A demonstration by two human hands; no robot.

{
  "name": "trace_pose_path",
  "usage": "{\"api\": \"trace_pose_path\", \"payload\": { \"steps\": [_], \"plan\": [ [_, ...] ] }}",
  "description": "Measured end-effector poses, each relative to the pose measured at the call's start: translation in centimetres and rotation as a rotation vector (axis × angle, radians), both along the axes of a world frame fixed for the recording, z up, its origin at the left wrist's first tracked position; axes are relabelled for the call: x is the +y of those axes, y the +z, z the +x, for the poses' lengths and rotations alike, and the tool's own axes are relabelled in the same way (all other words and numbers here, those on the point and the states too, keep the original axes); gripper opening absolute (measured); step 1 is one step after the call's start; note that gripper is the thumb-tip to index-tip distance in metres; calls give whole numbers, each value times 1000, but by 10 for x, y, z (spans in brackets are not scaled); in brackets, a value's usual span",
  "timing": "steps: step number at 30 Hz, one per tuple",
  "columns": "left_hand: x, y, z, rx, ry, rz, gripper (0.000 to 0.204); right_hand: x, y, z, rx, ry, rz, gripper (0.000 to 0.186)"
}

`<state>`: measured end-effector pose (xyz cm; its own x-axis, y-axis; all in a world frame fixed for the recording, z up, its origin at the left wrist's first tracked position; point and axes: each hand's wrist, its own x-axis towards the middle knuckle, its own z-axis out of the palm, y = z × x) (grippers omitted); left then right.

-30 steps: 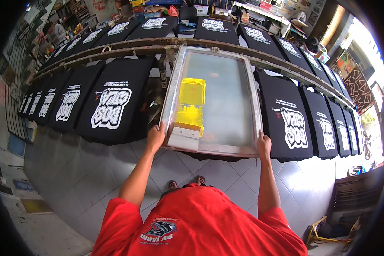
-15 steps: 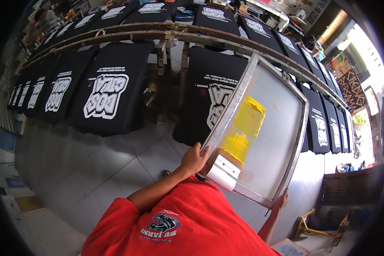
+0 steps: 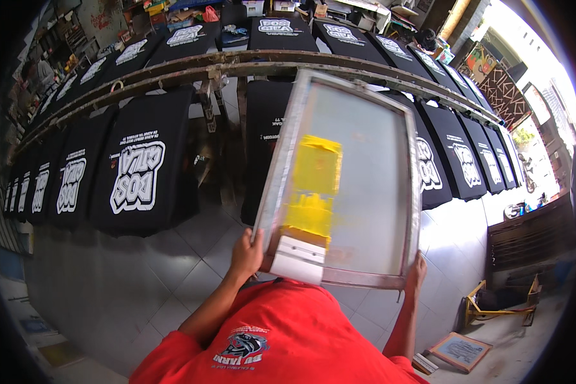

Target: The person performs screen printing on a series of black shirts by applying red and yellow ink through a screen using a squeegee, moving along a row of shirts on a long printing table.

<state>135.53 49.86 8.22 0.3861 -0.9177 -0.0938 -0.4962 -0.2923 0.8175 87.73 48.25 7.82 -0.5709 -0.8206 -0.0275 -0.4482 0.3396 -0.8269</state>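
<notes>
My left hand [image 3: 247, 249] grips the lower left edge of a metal-framed printing screen [image 3: 365, 173]; my right hand [image 3: 416, 270] holds its lower right side. The screen is slightly slanted and overlaps black shirts on the boards beyond it. Yellow ink [image 3: 313, 185] streaks the left part of its mesh. A white-and-grey squeegee [image 3: 297, 253] lies in the lower left corner of the frame, near my left hand. Partly hidden behind the screen is a shirt [image 3: 262, 147] with white print.
Rows of printed black shirts [image 3: 141, 153] lie on boards along wooden rails [image 3: 141, 68]. A yellow metal stand [image 3: 505, 307] and a framed screen [image 3: 461, 349] are on the tiled floor [image 3: 179, 269] at right. A person [image 3: 424, 41] is at the far right back.
The screen moved right and tilted from its place over the middle board, then came back leftward and straighter in the picture, sitting lower and further right than a second ago. Both hands moved with it.
</notes>
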Motion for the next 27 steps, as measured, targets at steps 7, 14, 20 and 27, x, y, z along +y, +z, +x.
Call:
{"api": "trace_pose_path", "payload": {
  "steps": [7, 14, 20, 27],
  "plan": [
    [10, -6, 40, 41, 237, -27, 46, -105, 6, 83, 139, 213, 140, 51],
    [-18, -9, 41, 7, 304, 2, 50, -155, 8, 98, 205, 292, 155, 58],
    [-37, -28, 45, 23, 312, -21, 51, -179, 6, 99, 207, 307, 149, 60],
    [-53, -31, 43, 12, 292, 32, 50, -190, 0, 97, 202, 267, 140, 58]
  ]
}}
